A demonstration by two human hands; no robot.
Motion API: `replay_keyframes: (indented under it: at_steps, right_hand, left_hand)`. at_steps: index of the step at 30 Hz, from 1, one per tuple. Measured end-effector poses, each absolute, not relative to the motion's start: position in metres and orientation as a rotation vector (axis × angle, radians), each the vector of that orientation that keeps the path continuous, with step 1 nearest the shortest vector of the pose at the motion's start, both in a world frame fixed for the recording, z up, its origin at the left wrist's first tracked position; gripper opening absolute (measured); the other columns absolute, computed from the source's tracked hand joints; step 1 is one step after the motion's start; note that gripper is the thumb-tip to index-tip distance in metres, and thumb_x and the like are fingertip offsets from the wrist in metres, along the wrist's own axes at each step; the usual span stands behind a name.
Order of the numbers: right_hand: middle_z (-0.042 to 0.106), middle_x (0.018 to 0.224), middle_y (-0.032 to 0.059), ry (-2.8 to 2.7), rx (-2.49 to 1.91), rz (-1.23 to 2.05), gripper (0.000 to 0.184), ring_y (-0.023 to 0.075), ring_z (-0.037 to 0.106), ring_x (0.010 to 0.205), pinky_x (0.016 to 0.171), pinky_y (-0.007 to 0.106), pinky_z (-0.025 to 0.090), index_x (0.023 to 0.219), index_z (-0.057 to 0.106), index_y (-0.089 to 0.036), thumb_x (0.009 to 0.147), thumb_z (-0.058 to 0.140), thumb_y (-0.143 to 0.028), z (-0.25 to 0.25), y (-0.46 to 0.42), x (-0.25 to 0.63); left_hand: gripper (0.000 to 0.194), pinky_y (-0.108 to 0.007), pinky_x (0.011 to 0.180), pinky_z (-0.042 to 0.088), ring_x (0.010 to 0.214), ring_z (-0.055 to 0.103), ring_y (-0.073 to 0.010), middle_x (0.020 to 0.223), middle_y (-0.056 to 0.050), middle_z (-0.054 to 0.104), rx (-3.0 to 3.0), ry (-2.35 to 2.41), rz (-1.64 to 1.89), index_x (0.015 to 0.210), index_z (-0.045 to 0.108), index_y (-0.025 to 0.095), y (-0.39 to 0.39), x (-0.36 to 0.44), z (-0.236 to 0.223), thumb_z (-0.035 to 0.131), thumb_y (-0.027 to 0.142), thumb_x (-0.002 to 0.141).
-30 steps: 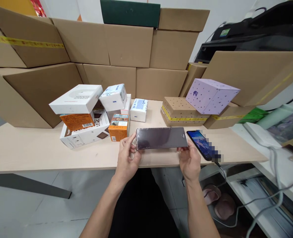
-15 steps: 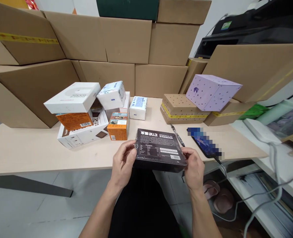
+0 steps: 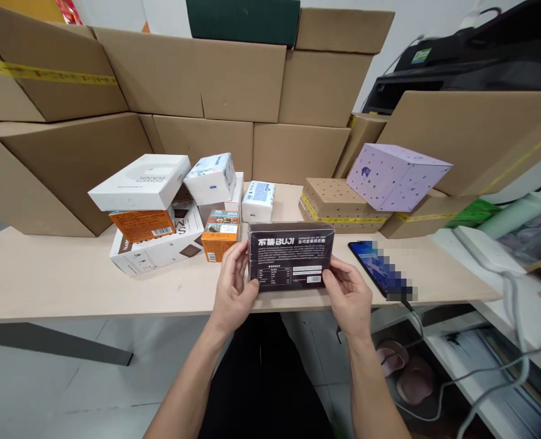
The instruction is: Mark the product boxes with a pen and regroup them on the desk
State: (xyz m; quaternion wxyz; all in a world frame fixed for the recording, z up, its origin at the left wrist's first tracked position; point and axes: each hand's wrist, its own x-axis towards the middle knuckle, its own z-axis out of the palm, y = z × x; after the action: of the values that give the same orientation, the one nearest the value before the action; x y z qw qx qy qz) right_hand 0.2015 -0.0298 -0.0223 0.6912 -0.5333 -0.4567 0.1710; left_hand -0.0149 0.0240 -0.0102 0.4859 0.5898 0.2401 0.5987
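A dark, film-wrapped snack box is held up over the table's front part, its printed face with white text, a small table and a barcode turned toward me. My left hand grips its left edge, thumb at the lower left corner. On the other side, my right hand closes on the lower right corner with the thumb on the front. Fingers behind the box are partly hidden. Nearest to my left hand stands an orange box; a smartphone lies right of my right hand.
At left are stacked a white power bank box, another orange box and a white-brown box. White tissue packs stand behind. A purple box leans on a spotted brown box. Cardboard walls surround the wooden table.
The box first showed a narrow plain side, then its printed face tilted upward; now that face stands nearly upright toward me. Both hands have kept hold. A pen seen earlier is now hidden.
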Motion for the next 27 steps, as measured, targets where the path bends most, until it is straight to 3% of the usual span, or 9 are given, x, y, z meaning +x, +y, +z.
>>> replay_keyframes:
  at_steps: [10,13,17,22,27]
  right_hand:
    - [0.071,0.111,0.0103,-1.019,-1.228,0.286,0.019,0.0226,0.068,0.105,0.095,0.043,0.055,0.098,0.067,-0.019,0.083,0.068,-0.031,-0.024,-0.031,0.201]
    - [0.07,0.105,0.0094,-1.004,-1.315,0.052,0.018,0.0201,0.066,0.094,0.086,0.038,0.055,0.097,0.068,-0.018,0.086,0.063,-0.031,-0.017,-0.029,0.21]
    - [0.065,0.1,0.0118,-1.158,-1.724,-0.275,0.03,0.0187,0.059,0.077,0.078,0.036,0.051,0.106,0.07,-0.014,0.089,0.059,-0.035,0.003,-0.021,0.234]
    - [0.059,0.106,0.0185,-1.511,-2.366,-0.096,0.038,0.03,0.061,0.094,0.074,0.037,0.046,0.11,0.071,-0.012,0.092,0.051,-0.039,0.027,-0.006,0.245]
    - [0.061,0.104,0.0174,-1.598,-2.461,-0.017,0.033,0.0263,0.065,0.085,0.068,0.033,0.041,0.092,0.071,-0.015,0.095,0.043,-0.032,0.028,-0.002,0.235]
  left_hand:
    - [0.07,-0.051,0.126,0.022,0.149,0.03,-0.0281,0.155,-0.01,0.033,1.619,0.599,1.514,0.147,0.035,0.031,0.022,-0.011,-0.022,0.061,0.01,0.085]
    - [0.07,-0.05,0.125,0.024,0.148,0.032,-0.0274,0.155,-0.011,0.034,1.598,0.617,1.494,0.146,0.035,0.029,0.021,-0.011,-0.021,0.062,0.011,0.084]
    - [0.068,-0.049,0.123,0.029,0.144,0.039,-0.0264,0.15,-0.012,0.04,1.565,0.651,1.451,0.144,0.035,0.029,0.02,-0.011,-0.018,0.063,0.013,0.083]
    - [0.068,-0.048,0.121,0.031,0.141,0.042,-0.0249,0.146,-0.01,0.045,1.518,0.731,1.403,0.14,0.036,0.028,0.02,-0.011,-0.012,0.065,0.013,0.08]
    - [0.067,-0.048,0.121,0.032,0.138,0.045,-0.0252,0.146,-0.01,0.046,1.515,0.74,1.381,0.14,0.036,0.028,0.02,-0.011,-0.01,0.066,0.016,0.081]
